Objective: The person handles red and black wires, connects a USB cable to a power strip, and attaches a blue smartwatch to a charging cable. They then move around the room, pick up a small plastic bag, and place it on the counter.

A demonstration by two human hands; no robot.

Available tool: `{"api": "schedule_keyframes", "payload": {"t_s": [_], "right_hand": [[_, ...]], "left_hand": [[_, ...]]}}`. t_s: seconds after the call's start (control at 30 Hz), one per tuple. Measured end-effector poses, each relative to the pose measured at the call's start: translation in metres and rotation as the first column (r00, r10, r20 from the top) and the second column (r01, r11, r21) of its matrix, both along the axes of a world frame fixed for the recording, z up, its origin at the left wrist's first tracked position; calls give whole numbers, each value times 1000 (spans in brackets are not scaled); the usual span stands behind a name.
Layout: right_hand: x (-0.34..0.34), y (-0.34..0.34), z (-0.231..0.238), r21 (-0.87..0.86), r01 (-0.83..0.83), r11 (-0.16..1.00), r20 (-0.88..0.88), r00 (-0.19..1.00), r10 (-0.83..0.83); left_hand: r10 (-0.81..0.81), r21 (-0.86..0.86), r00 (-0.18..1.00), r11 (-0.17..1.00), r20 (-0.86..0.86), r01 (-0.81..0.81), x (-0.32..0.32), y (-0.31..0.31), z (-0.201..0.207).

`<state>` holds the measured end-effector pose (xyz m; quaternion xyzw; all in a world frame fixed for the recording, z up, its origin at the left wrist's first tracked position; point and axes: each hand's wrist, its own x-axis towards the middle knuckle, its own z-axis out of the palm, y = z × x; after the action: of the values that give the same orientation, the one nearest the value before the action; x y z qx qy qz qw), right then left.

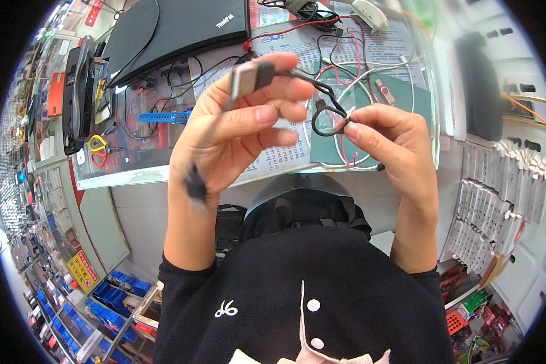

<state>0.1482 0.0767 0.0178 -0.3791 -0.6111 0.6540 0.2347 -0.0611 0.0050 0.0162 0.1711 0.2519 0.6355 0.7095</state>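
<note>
While between two hands (230, 127) (395, 138), one cable (324, 90)

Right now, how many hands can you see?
2: the left hand, left of centre, half curled; the right hand, right of centre, pinching a looped black cable.

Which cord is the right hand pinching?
The black cord with the small loop, gripped by the right hand's thumb and finger. The red cord, white cord and coiled black bundle lie on the table.
</note>
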Motion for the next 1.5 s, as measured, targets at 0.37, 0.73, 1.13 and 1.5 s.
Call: {"api": "schedule_keyframes", "payload": {"t_s": [0.37,0.73,1.13,1.5], "right_hand": [[1,-14,-7,-32,-48,998,110,993,51],[31,-30,-21,-387,-81,919,-59,996,63],[60,-18,-45,-642,-226,733,-622,712,-326],[64,10,-40,-509,-292,810,-771,574,-277]], "left_hand": [[257,139,850,966,-459,-218,8,8,-20],[273,39,788,952,-552,-302,7,22,-29],[228,-83,862,952,-453,-295,-10,32,-62],[248,-38,913,961,-324,-274,-10,27,-62]]}}
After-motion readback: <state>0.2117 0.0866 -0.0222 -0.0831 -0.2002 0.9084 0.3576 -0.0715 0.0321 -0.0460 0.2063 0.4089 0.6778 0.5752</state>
